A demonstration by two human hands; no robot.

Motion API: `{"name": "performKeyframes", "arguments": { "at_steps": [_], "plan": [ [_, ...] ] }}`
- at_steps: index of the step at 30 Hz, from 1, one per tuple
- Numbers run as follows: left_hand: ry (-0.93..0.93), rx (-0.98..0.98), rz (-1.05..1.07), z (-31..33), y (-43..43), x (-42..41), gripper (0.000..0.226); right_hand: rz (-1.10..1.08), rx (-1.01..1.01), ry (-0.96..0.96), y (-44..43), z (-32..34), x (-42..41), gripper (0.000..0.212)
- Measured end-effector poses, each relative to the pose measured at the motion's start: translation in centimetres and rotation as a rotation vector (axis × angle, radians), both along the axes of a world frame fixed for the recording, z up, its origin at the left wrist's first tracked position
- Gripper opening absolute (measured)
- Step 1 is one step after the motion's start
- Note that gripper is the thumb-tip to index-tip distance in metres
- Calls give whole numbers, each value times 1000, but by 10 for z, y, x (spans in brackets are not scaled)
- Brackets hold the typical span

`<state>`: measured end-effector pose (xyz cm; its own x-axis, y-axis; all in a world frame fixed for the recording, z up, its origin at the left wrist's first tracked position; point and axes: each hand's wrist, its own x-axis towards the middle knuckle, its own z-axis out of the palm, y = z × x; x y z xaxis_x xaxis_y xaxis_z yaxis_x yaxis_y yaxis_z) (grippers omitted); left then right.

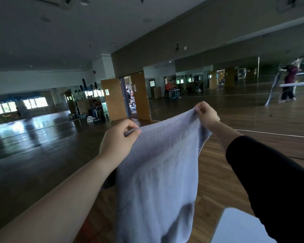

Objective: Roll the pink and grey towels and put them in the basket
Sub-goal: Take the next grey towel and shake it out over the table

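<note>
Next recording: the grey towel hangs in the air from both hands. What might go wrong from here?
1. The left hand and right hand pinch only the top corners of the soft grey terry towel; if either grip slips, it may drop onto the brown wooden floor.
2. Its lower part hangs creased in the air, not laid on the pale flat surface, so the roll may come out loose unless it is flattened first.

Grey towel held up, hanging lengthwise. Left hand pinches top left corner, right hand pinches top right corner, higher. Wooden floor below. Pale surface bottom right, possibly counter. Room dim.
</note>
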<state>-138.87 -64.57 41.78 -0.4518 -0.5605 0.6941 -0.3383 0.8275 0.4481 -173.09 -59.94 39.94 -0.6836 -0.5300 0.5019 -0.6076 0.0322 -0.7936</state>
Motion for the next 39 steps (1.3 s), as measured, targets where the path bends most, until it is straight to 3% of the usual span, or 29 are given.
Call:
{"name": "performKeyframes", "arguments": {
  "at_steps": [10,28,39],
  "plan": [
    [15,90,-34,-42,146,-46,6,-44,14,-16,148,-38,-49,9],
    [15,97,148,-47,401,-100,6,79,-16,-71,384,-51,-112,8],
    [10,80,102,-40,564,-124,6,74,-11,-87,555,-51,-137,12]
  ]
}}
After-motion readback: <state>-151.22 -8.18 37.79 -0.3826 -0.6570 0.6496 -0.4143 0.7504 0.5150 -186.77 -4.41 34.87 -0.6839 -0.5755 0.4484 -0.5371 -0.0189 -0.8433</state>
